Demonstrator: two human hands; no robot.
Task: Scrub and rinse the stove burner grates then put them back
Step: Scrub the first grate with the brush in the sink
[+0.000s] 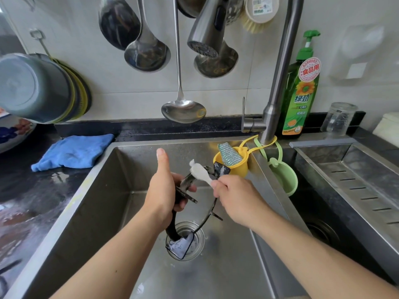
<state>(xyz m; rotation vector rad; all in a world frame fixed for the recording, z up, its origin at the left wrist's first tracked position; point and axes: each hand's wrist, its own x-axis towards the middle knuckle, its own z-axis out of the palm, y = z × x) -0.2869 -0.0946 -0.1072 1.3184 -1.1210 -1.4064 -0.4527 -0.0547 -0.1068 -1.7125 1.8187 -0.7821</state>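
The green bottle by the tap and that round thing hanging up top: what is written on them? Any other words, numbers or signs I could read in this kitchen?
"食品用": round red-and-white sticker on the green dish soap bottle.
"绿劲": large letters on that bottle's label, under a sunflower picture.
Smaller lines lower on that label: too small to read.
Sticker on the round brush hanging at the top: printed lines and a code square, too blurred to read.
Nothing else carries readable text.
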